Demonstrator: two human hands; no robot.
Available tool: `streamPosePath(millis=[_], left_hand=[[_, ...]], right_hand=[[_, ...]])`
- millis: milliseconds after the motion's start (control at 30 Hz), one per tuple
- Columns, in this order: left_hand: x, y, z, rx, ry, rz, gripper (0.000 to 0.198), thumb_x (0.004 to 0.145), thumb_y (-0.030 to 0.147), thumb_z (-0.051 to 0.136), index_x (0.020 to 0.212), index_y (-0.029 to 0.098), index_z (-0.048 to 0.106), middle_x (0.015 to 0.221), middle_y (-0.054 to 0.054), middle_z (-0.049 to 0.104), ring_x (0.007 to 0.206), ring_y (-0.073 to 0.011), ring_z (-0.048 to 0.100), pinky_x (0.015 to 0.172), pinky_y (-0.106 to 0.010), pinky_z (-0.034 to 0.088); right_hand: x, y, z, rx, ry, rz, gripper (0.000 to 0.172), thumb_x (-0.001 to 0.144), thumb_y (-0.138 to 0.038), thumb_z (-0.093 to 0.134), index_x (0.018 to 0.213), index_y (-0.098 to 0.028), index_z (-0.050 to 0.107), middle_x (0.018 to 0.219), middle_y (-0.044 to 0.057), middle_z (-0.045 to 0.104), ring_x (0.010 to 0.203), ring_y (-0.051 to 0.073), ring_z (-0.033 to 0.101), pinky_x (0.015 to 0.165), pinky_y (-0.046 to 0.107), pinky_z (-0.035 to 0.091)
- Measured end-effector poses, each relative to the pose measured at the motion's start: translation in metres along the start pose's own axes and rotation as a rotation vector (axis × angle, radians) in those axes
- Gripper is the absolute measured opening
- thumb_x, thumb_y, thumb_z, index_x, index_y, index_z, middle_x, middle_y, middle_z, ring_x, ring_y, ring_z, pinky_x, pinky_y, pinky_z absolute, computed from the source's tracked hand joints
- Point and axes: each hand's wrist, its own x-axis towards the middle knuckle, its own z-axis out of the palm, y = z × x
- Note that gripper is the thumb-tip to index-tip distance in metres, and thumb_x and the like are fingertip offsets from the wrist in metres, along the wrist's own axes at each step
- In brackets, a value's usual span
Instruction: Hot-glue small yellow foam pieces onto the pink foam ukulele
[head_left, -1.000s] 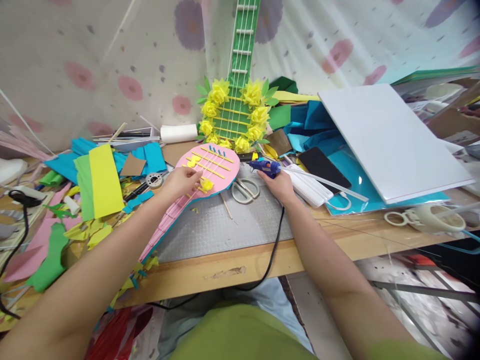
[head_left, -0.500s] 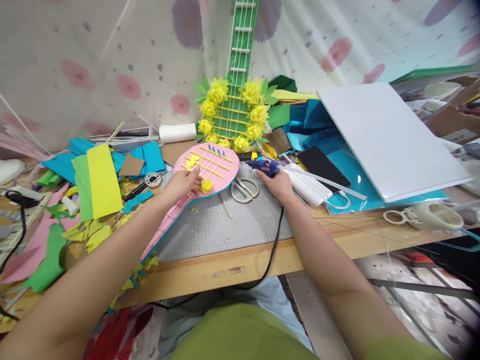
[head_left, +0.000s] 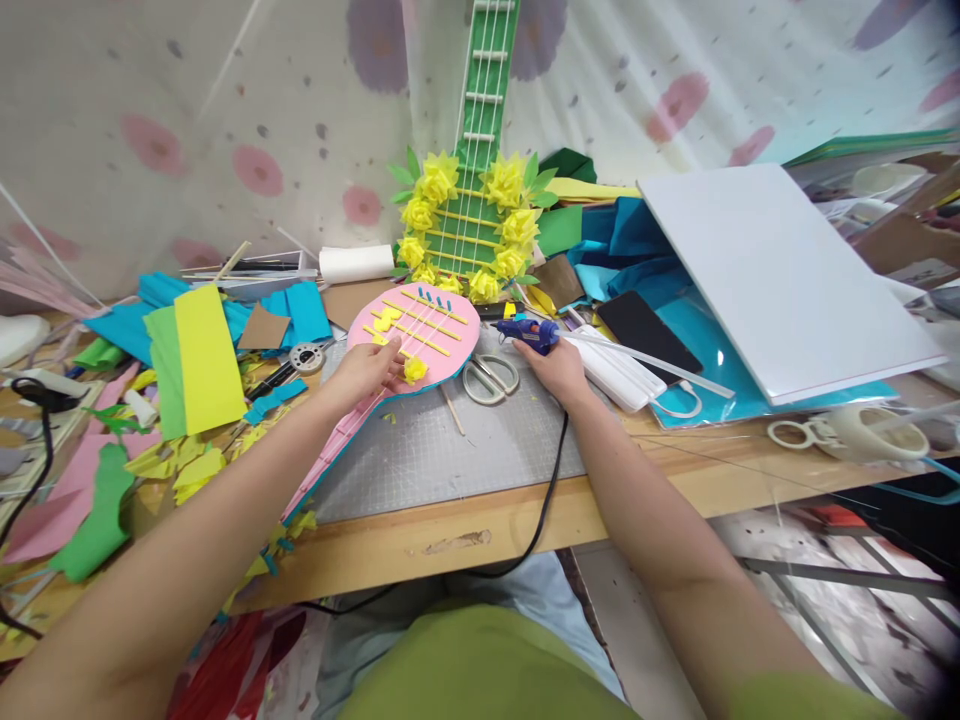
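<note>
Hardly anything has moved since the earlier frame: the right hand (head_left: 561, 370) grips the glue gun (head_left: 527, 334), while the left hand (head_left: 367, 370), its hold unclear, covers part of the pink guitar (head_left: 429, 338) on the desk (head_left: 360, 562), probably light, stiffish, fragile, best held by its rim.
</note>
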Motion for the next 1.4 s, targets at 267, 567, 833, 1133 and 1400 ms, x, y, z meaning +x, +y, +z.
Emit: streamPosePath(millis=[267, 567, 833, 1133, 1400], left_hand=[[0.012, 0.001, -0.016, 0.087, 0.016, 0.168, 0.049, 0.087, 0.052, 0.038, 0.096, 0.010, 0.062, 0.103, -0.015, 0.070, 0.054, -0.0116, 0.057, 0.044, -0.023, 0.035], [0.047, 0.003, -0.004, 0.230, -0.166, 0.403, 0.074, 0.083, 0.070, 0.020, 0.089, 0.013, 0.068, 0.086, -0.011, 0.069, 0.075, -0.0190, 0.060, 0.064, -0.029, 0.044], [0.045, 0.007, -0.005, 0.355, -0.215, 0.476, 0.077, 0.083, 0.070, 0.018, 0.090, 0.015, 0.071, 0.089, -0.011, 0.070, 0.082, -0.0208, 0.060, 0.076, -0.031, 0.045], [0.048, -0.001, -0.006, 0.246, -0.173, 0.445, 0.079, 0.080, 0.074, 0.022, 0.088, 0.013, 0.071, 0.084, -0.012, 0.070, 0.076, -0.0207, 0.061, 0.068, -0.031, 0.045], [0.042, -0.005, -0.003, 0.122, -0.162, 0.438, 0.075, 0.077, 0.076, 0.027, 0.078, 0.014, 0.069, 0.083, -0.012, 0.070, 0.075, -0.0205, 0.061, 0.063, -0.030, 0.044]], right_hand=[[0.000, -0.001, 0.000, 0.014, 0.012, 0.016, 0.043, 0.076, -0.052, 0.062, 0.087, -0.011, 0.069, 0.088, 0.016, 0.071, 0.087, 0.027, 0.066, 0.076, 0.035, 0.049], [0.001, 0.000, -0.001, 0.018, 0.022, 0.011, 0.043, 0.076, -0.052, 0.062, 0.088, -0.011, 0.070, 0.089, 0.016, 0.071, 0.088, 0.029, 0.066, 0.077, 0.037, 0.049], [0.001, 0.001, 0.000, 0.036, 0.018, 0.006, 0.044, 0.075, -0.052, 0.063, 0.094, -0.013, 0.070, 0.091, 0.015, 0.071, 0.091, 0.029, 0.066, 0.078, 0.037, 0.050], [0.001, 0.000, 0.000, 0.032, 0.022, 0.005, 0.041, 0.076, -0.051, 0.062, 0.089, -0.013, 0.070, 0.090, 0.015, 0.071, 0.091, 0.028, 0.066, 0.079, 0.037, 0.049], [0.003, 0.003, 0.002, 0.024, 0.029, 0.004, 0.043, 0.075, -0.052, 0.063, 0.090, -0.012, 0.070, 0.090, 0.015, 0.071, 0.089, 0.029, 0.066, 0.077, 0.037, 0.050]])
